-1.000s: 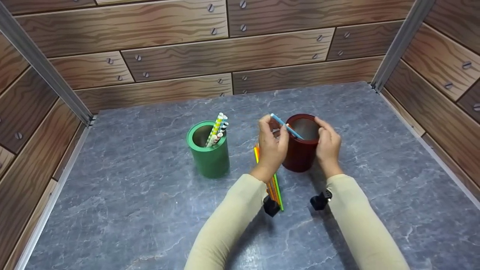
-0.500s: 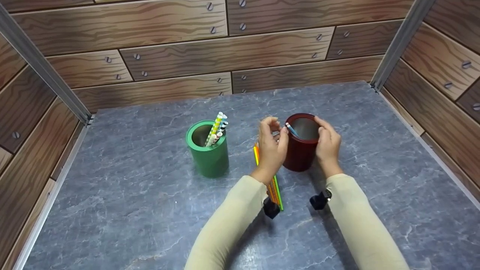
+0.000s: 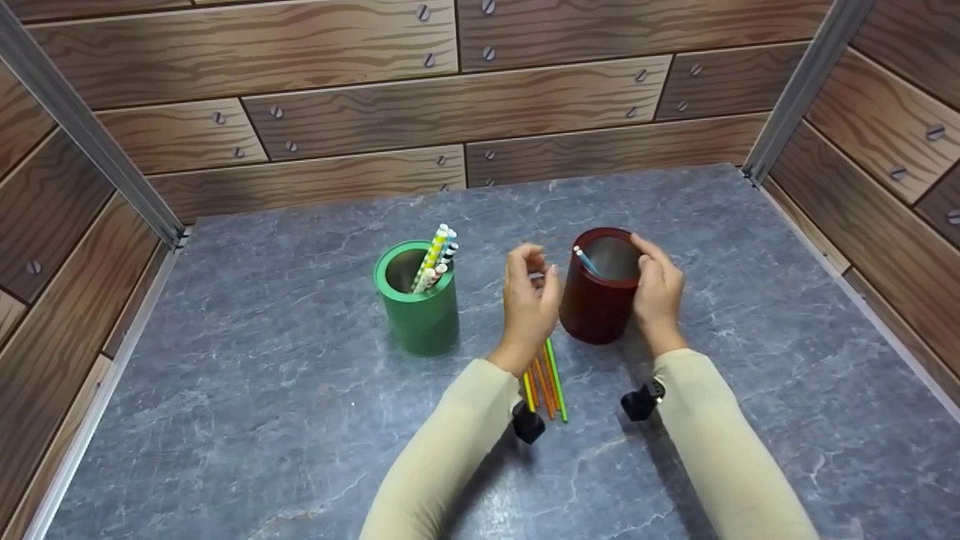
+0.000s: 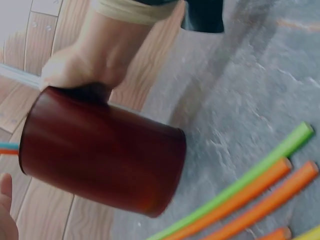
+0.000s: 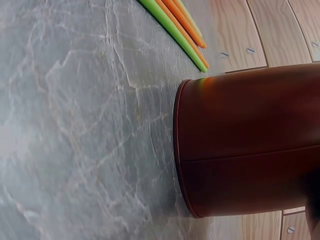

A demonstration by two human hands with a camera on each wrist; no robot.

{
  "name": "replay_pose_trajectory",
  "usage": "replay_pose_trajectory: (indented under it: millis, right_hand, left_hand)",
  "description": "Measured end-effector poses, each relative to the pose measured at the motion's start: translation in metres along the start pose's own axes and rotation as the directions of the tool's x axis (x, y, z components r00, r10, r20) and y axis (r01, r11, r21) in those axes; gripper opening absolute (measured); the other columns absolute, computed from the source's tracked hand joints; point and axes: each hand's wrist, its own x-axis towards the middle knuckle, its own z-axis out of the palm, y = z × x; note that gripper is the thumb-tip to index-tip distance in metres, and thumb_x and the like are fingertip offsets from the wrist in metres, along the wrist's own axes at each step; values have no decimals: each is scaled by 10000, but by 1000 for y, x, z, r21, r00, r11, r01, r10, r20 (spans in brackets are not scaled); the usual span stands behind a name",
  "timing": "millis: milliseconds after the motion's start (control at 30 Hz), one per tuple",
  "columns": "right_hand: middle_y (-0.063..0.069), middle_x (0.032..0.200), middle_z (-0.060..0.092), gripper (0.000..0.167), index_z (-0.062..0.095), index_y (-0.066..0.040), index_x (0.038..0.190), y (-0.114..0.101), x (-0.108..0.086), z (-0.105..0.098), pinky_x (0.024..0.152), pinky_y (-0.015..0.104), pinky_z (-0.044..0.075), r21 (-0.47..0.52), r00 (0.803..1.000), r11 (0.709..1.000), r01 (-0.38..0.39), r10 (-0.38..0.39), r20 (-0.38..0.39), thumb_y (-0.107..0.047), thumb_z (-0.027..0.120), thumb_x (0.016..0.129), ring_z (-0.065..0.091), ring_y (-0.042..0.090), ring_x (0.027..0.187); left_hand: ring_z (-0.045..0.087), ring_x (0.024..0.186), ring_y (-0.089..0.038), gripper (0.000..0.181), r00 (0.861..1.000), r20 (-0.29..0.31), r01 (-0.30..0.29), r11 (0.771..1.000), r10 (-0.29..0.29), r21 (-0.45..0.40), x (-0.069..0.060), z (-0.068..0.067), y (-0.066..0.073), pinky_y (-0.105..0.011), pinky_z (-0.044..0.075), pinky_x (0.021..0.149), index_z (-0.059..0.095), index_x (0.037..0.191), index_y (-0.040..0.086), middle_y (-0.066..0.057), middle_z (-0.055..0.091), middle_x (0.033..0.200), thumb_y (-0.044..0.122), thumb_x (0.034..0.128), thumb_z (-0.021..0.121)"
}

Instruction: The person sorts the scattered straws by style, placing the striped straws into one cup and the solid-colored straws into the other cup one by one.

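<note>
A dark red cylindrical holder stands upright on the table. My right hand holds it by its right side, fingers near the rim. Inside leans a thin blue stick by the left wall; in the left wrist view, blue and orange tips poke past the rim. My left hand is just left of the holder, apart from it, with bent fingers and nothing in them. Under that wrist lie several green, orange and yellow sticks, partly covered by the hand and forearm.
To the left stands a green cylindrical holder with several patterned paper straws leaning on its right side. The grey marbled tabletop is bounded by wood-print walls at the back and sides.
My left hand has let go of the blue stick, which dropped lower into the red holder, and moved left away from the rim. My right hand stays on the holder.
</note>
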Motion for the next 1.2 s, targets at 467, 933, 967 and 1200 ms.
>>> replay_pose_trajectory:
  millis: [467,933,967,1200]
  right_hand:
    - [235,1185,582,364,611,114,1126,0,1,1,1016,345,359,-8,1000,1000,-20,20,-8,58,368,861,508,297,1165]
    - [246,1195,574,364,604,118,1135,-1,1,2,1024,341,353,-4,1000,1000,-22,22,-6,57,365,867,499,304,1180]
    - [243,1194,575,366,605,116,1135,0,1,2,1022,337,353,-2,1000,1000,-24,24,-5,55,363,866,500,302,1180]
    - [240,1202,572,381,604,108,1143,1,0,2,1024,339,346,9,999,999,-38,38,-2,40,359,860,492,308,1190]
  left_hand:
    - [536,748,-169,213,979,15,198,965,-203,172,-8,-24,-27,-218,475,663,505,946,14,-73,516,810,-46,759,587]
    - [554,667,-182,161,879,-8,445,814,-477,374,-24,-42,-54,-268,450,618,613,841,26,-32,595,704,7,681,607]
    - [561,675,-186,164,872,-6,453,801,-490,391,-24,-42,-55,-271,452,621,616,842,34,-33,602,710,10,680,608]
    - [555,670,-170,177,834,31,474,743,-551,473,-26,-43,-65,-269,438,606,610,867,48,-26,609,729,37,691,612]
